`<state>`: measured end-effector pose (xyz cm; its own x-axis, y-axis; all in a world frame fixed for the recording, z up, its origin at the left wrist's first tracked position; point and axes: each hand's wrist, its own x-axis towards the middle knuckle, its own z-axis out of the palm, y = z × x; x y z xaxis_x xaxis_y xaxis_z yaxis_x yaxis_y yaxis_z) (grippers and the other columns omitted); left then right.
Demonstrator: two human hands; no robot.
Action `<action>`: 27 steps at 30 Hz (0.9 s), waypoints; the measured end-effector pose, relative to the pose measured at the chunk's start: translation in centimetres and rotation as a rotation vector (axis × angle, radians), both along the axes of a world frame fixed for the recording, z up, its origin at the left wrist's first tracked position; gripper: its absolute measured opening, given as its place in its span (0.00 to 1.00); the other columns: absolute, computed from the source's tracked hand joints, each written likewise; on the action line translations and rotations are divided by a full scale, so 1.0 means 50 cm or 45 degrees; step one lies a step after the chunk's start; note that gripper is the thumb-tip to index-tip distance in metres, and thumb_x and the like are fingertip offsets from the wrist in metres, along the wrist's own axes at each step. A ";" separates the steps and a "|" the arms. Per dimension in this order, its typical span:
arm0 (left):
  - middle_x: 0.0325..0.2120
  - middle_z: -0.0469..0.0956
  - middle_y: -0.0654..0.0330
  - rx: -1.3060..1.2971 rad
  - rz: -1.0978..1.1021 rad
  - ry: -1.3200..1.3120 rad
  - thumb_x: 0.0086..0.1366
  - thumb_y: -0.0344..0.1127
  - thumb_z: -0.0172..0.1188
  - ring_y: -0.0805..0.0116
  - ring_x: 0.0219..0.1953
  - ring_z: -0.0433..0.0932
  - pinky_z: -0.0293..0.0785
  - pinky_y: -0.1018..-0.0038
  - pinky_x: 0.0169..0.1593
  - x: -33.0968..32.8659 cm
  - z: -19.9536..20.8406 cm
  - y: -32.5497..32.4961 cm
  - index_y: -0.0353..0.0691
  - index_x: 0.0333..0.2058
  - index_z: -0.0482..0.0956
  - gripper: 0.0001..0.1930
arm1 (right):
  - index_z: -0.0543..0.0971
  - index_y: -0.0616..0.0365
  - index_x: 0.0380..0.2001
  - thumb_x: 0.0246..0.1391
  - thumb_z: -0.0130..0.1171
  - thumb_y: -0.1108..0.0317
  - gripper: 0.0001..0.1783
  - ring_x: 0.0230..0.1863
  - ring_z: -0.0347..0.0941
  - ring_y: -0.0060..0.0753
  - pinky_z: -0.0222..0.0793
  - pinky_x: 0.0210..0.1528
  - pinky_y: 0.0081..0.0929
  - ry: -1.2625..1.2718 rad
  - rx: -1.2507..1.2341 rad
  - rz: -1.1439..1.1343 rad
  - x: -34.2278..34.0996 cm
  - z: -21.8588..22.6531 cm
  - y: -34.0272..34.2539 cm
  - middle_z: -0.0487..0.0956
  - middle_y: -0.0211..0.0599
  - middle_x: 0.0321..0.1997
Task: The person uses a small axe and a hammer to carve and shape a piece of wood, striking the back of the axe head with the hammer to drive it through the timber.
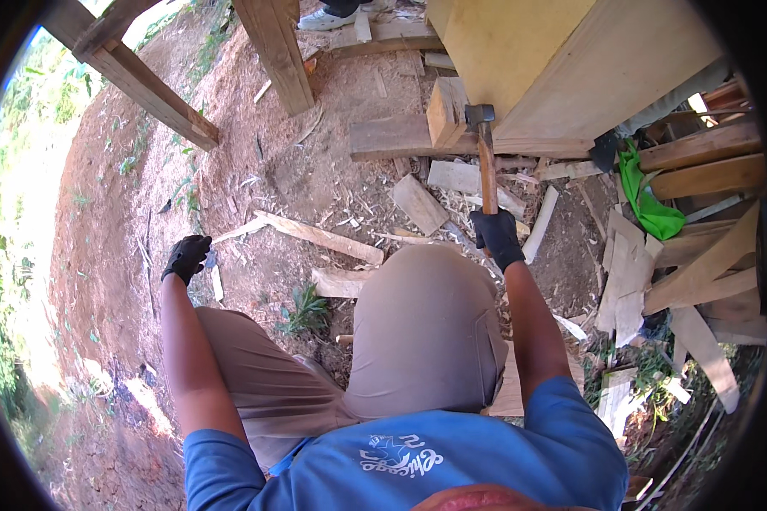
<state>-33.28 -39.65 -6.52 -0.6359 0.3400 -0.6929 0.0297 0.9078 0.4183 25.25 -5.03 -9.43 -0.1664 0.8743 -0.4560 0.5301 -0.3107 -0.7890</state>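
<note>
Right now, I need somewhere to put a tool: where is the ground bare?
Barest is the dirt left of the left hand; a smaller patch lies between the slanted post and thick plank. Wood scraps crowd the ground around the right hand.

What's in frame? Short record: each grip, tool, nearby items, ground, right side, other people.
Right grip: dark-gloved, closed around a wood-handled hammer
Hammer head: dark, beside a squared wood block in this view; contact unclear
Left grip: dark-gloved, fingers curled; cannot tell if it holds anything
Near left grip: thin wood strip
Ground: reddish soil, scattered wood offcuts
Right side: piled boards, green cloth or bag
Other people: one white shoe, top edge
</note>
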 end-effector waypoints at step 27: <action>0.44 0.82 0.64 -0.004 0.010 -0.052 0.70 0.52 0.63 0.68 0.44 0.78 0.77 0.63 0.49 0.011 0.010 -0.001 0.47 0.55 0.82 0.21 | 0.77 0.52 0.33 0.65 0.63 0.66 0.07 0.22 0.67 0.25 0.68 0.34 0.31 1.153 1.048 0.007 -0.075 0.555 0.034 0.71 0.27 0.23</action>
<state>-32.72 -39.71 -6.04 -0.6096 0.3327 -0.7195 0.0053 0.9094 0.4160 21.52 -3.33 18.30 -0.1408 0.8454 0.5152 -0.3131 0.4557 -0.8333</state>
